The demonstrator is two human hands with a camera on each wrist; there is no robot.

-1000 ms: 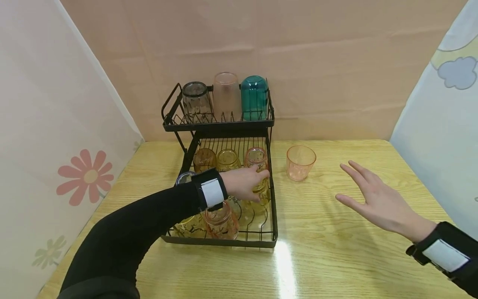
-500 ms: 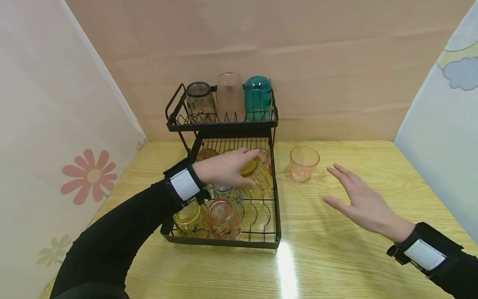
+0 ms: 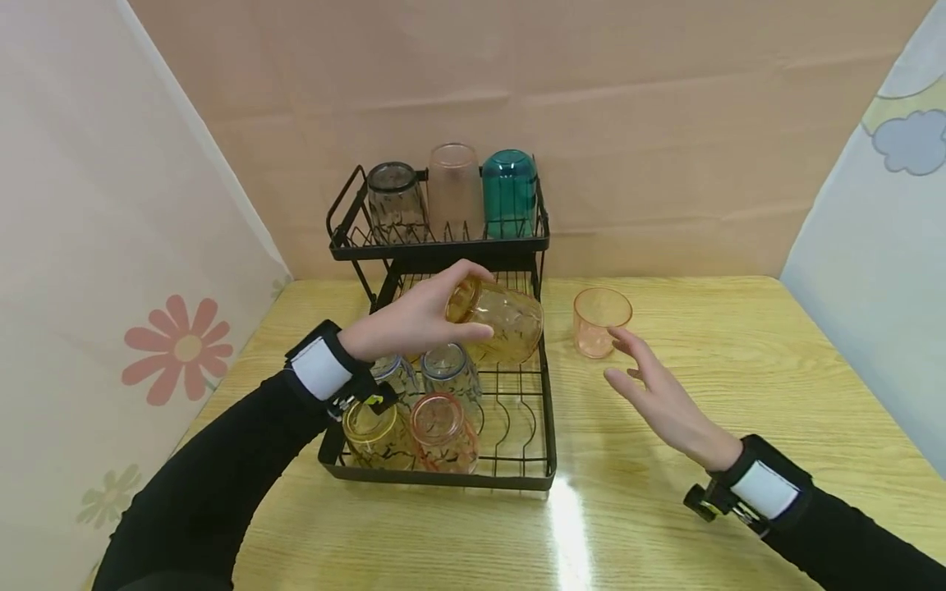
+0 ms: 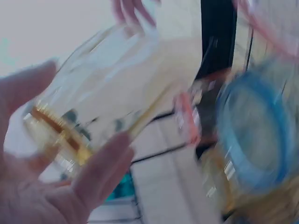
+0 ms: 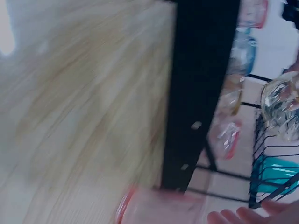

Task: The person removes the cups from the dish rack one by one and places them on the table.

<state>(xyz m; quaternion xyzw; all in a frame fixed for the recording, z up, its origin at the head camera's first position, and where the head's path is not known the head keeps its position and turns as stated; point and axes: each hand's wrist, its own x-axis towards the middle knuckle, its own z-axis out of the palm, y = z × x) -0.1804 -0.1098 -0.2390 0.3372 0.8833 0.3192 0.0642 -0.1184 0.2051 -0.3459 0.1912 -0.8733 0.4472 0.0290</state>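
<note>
My left hand [image 3: 417, 320] grips a yellow glass [image 3: 510, 318] by its base, tilted sideways with the mouth to the right, above the lower tier of a black dish rack [image 3: 443, 480]. In the left wrist view the thumb and fingers curve round this glass [image 4: 103, 88], somewhat blurred. My right hand [image 3: 665, 402] hovers over the table to the right of the rack, fingers loosely bent and holding nothing. Just beyond its fingertips a pale orange glass [image 3: 594, 336] stands upright on the table. Part of the rack's back row is hidden behind the left hand and the yellow glass.
Upside-down glasses fill the rack's left front: a yellow one [image 3: 377, 435], a pink one [image 3: 443, 435] and blue-rimmed ones [image 3: 451, 373]. On the upper tier stand a grey glass [image 3: 395, 201], a pink glass [image 3: 454, 193] and a teal glass [image 3: 510, 193].
My left hand has lifted the yellow glass from the rack's right side and tipped it sideways, drawing back left. My right hand has moved left, closer to the orange glass.
</note>
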